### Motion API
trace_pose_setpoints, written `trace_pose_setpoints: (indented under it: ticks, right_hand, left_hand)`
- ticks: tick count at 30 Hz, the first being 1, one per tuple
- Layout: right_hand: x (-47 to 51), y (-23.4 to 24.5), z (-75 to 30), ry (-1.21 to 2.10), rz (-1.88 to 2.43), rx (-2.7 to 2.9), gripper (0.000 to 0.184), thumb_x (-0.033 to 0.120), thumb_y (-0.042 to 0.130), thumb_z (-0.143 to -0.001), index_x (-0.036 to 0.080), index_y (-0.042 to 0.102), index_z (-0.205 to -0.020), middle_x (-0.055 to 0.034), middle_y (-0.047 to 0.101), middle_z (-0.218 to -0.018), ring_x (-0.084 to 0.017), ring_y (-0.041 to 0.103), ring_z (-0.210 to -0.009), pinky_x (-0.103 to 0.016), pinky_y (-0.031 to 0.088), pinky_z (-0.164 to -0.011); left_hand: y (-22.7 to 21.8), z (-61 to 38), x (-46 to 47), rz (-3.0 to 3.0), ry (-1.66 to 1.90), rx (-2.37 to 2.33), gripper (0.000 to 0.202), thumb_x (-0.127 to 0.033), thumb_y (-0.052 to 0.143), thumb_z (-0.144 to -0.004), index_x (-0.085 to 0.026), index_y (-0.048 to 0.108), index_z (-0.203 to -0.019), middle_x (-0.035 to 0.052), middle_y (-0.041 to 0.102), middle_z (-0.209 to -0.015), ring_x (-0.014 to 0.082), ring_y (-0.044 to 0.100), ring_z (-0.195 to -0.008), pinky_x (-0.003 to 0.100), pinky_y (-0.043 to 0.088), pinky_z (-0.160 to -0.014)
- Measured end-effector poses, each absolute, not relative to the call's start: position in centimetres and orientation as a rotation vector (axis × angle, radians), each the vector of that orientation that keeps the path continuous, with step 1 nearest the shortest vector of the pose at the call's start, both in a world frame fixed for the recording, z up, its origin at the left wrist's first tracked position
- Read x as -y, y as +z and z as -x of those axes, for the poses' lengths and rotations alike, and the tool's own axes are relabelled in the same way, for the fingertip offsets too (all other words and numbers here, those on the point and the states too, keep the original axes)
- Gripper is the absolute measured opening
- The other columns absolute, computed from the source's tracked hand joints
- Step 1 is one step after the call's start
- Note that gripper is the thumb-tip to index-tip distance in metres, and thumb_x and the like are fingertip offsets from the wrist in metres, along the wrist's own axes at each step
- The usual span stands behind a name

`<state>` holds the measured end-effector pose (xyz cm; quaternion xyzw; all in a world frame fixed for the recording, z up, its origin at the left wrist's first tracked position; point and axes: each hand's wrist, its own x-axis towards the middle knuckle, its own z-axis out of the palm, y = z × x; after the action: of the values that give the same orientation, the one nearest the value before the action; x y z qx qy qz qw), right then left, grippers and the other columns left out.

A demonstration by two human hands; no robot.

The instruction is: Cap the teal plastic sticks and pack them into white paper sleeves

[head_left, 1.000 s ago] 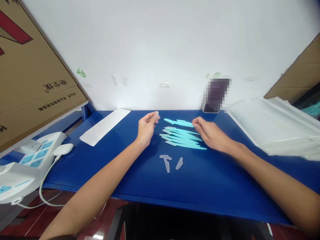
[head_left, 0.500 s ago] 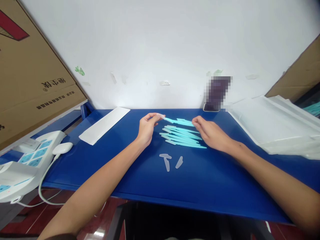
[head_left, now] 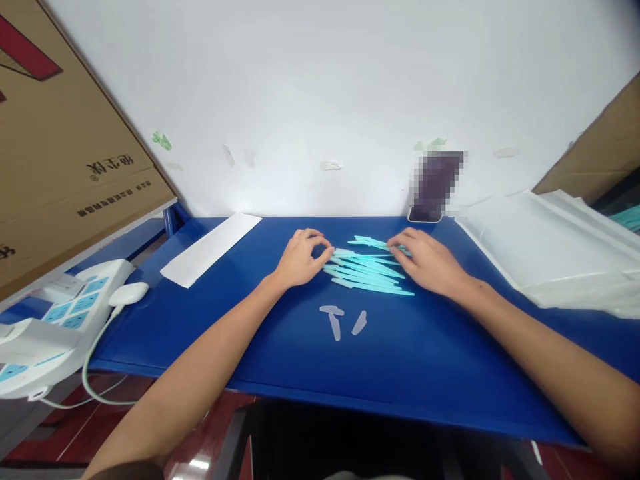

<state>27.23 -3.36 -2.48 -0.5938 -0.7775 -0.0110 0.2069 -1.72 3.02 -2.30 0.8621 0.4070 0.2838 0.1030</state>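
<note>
Several turquoise eyebrow razors (head_left: 367,272) lie side by side in a row on the blue table (head_left: 300,360), their pale capped ends pointing left. My left hand (head_left: 303,259) is at the row's back left, thumb and index fingertip pinched on the capped end of a razor. Behind the row is a smaller group of razors (head_left: 369,241). My right hand (head_left: 425,260) reaches over the right end of that group, with thumb and index finger closed around a razor handle; its far end is partly hidden by the fingers. Three loose translucent blade caps (head_left: 359,323) lie in front of the row.
A white paper strip (head_left: 213,250) lies at the back left. On the left are a power strip (head_left: 75,313) with a white charger (head_left: 129,294) and a cardboard box (head_left: 65,133). A phone (head_left: 434,187) leans against the wall; white plastic bags (head_left: 540,253) lie to the right.
The razor stretched between both hands has come down onto the row. My left hand has lowered slightly toward me; my right hand has shifted its fingers to the back group.
</note>
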Motion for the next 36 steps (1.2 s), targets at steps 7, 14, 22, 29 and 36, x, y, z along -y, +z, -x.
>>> trace_pose_setpoints:
  ticks: [7, 14, 22, 29, 36]
  right_hand:
    - [2.6, -2.9, -28.5, -0.115, 1.866, 2.136, 0.038, 0.033, 0.041, -0.099, 0.018, 0.069, -0.119, -0.0135, 0.066, -0.12, -0.034, 0.06, -0.111, -0.047, 0.048, -0.086]
    - [2.4, -3.2, -28.5, -0.087, 1.871, 2.153, 0.027, 0.033, 0.044, -0.097, 0.021, 0.067, -0.098, -0.0111, 0.068, -0.109, -0.029, 0.06, -0.098, -0.042, 0.046, -0.078]
    - [2.8, -2.3, -27.8, -0.108, 1.836, 2.051, 0.025, 0.031, 0.03, -0.101, 0.022, 0.052, -0.092, -0.0097, 0.067, -0.092, -0.027, 0.058, -0.084, -0.038, 0.038, -0.07]
    - [3.8, -0.9, -27.0, 0.118, 1.646, 1.919, 0.02, 0.038, 0.027, -0.103, 0.025, 0.04, -0.095, 0.0001, 0.051, -0.067, -0.019, 0.047, -0.057, -0.033, 0.033, -0.059]
    - [4.2, -1.1, -27.1, 0.15, 1.581, 1.966, 0.02, 0.042, 0.032, -0.102, 0.026, 0.039, -0.093, 0.0014, 0.051, -0.069, -0.019, 0.048, -0.059, -0.032, 0.036, -0.061]
  left_hand:
    - [-0.6, 1.2, -1.1, -2.793, 0.597, -0.805, 0.031, -0.04, 0.048, -0.1, -0.017, 0.069, -0.096, 0.0061, 0.067, -0.091, 0.02, 0.059, -0.086, 0.032, 0.044, -0.077]
    - [0.5, -0.7, 2.5, -2.849, 0.193, -0.423, 0.058, -0.069, 0.067, -0.081, -0.018, 0.052, -0.058, 0.0006, 0.056, -0.057, 0.015, 0.049, -0.058, 0.03, 0.034, -0.062]
    - [0.5, -1.4, 3.9, -2.954, 0.125, -0.317, 0.031, -0.037, 0.059, -0.098, -0.018, 0.057, -0.074, 0.0031, 0.063, -0.077, 0.0172, 0.058, -0.074, 0.029, 0.043, -0.071]
    - [-0.8, -0.2, 0.8, -2.988, 0.54, -0.563, 0.015, -0.017, 0.052, -0.093, -0.016, 0.06, -0.081, 0.0021, 0.066, -0.078, 0.0144, 0.059, -0.069, 0.026, 0.043, -0.066]
    - [-1.1, 1.6, -1.8, -2.505, 0.939, -0.854, 0.012, -0.023, 0.057, -0.091, -0.017, 0.059, -0.081, -0.0037, 0.066, -0.066, 0.0068, 0.055, -0.051, 0.019, 0.042, -0.056]
